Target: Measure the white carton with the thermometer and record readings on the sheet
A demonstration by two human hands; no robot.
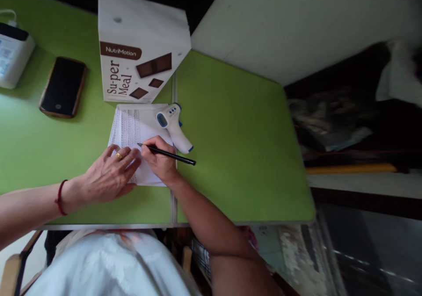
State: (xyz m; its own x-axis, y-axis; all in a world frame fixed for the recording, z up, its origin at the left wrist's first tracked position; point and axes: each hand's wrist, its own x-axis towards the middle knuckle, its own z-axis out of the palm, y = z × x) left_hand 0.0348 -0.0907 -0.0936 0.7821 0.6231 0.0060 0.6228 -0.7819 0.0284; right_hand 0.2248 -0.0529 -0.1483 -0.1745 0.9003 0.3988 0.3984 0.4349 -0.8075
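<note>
A white sheet of paper [150, 173] with columns of small handwritten marks lies on the green table. My right hand [160, 157] grips a black pen [174, 156], its tip touching or just above the page near the written columns. Across the lower left of the sheet rests my left hand [114, 168], palm down with fingers stretched out, wearing a gold ring and a red cord bracelet. A white and blue infrared thermometer [174, 127] lies on the paper's right edge, just beyond my right hand.
Behind the paper stands a white NutriMotion box [145, 32]. A phone [63, 86] lies to the left, near a white device [13, 56] with a cable. The green table [231, 155] has a seam, and a pale wall [263, 28] borders it at the back right.
</note>
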